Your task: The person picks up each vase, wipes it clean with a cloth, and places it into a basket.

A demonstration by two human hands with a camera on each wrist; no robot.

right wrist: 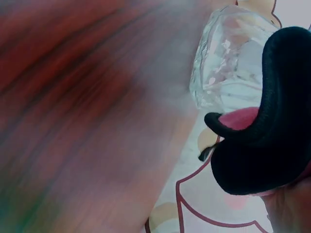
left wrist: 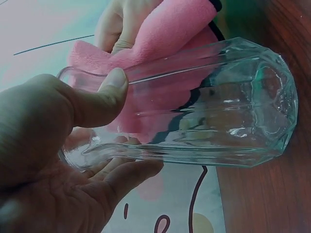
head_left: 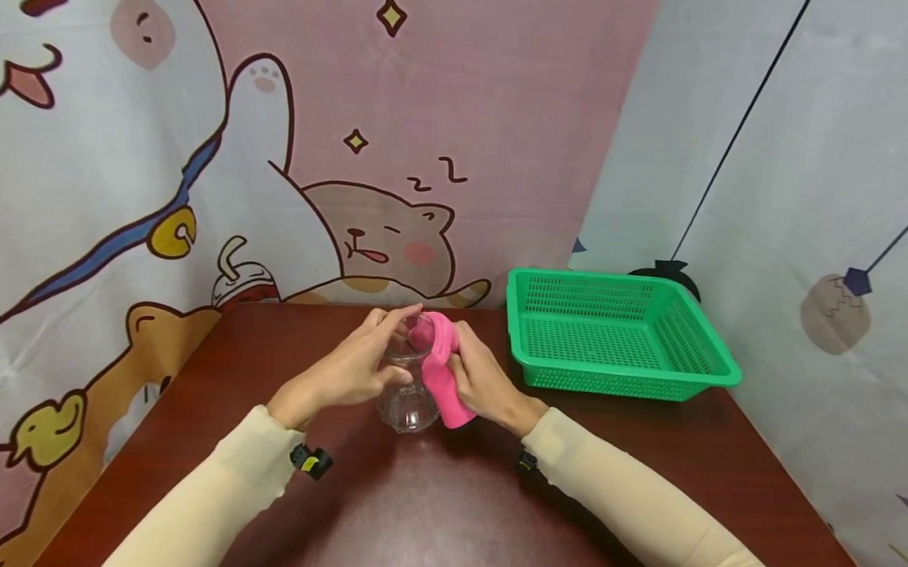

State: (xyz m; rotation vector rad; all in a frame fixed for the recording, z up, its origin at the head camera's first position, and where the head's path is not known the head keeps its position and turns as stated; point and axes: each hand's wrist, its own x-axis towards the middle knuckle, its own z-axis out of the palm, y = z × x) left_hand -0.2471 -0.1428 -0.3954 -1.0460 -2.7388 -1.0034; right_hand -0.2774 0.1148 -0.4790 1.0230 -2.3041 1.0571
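A clear glass jar point(head_left: 407, 408) with faceted sides stands over the table in the head view. My left hand point(head_left: 355, 364) grips it near the mouth, the thumb point(left wrist: 112, 90) on one side and the fingers on the other. Against the jar's right side, my right hand point(head_left: 481, 374) holds a pink cloth point(head_left: 446, 384) bunched up. Pink also shows at the jar's mouth, and part of the cloth overlaps the rim. In the right wrist view the cloth's dark edging point(right wrist: 284, 116) covers much of the right hand, beside the jar's base point(right wrist: 233, 63).
To the right on the brown table point(head_left: 447, 517) sits a green plastic basket point(head_left: 626, 382) with slotted walls. A curtain point(head_left: 493, 107) printed with cartoon animals hangs behind the table's back edge.
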